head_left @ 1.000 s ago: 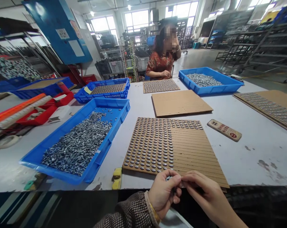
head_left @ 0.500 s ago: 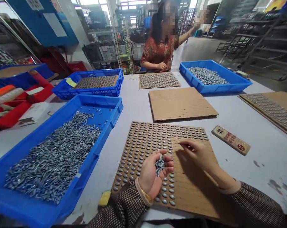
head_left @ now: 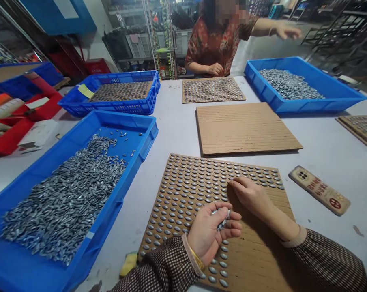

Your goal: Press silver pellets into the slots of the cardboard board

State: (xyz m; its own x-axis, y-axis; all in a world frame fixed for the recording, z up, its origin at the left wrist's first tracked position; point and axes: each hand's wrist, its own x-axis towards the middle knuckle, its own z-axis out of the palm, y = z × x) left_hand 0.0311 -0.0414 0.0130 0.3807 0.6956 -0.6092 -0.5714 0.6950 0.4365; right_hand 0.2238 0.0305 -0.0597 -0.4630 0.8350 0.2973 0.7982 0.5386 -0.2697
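Observation:
My left hand (head_left: 212, 233) is cupped over the slotted cardboard board (head_left: 256, 259) and closed around a small bunch of grey metal pieces (head_left: 222, 221). My right hand (head_left: 250, 195) rests on the board just beyond it, fingertips pinched at the edge of the filled rows; what they pinch is hidden. The board's left half and far rows are filled with metal pieces (head_left: 183, 186) standing in the slots. A blue tray (head_left: 142, 138) heaped with loose metal pieces (head_left: 64, 202) lies to the left.
An empty slotted board (head_left: 247, 127) lies beyond mine. A person in a red patterned top (head_left: 219, 42) sits across the table with a filled board (head_left: 212, 89) and another blue tray (head_left: 338, 97). A blue crate (head_left: 116, 105) stands back left, a flat printed tag (head_left: 320, 190) at right.
My view has moved closer over the board. My left hand has curled tighter round the pieces. My right hand stays at the filled rows' edge. The person opposite has swung an arm out to my right.

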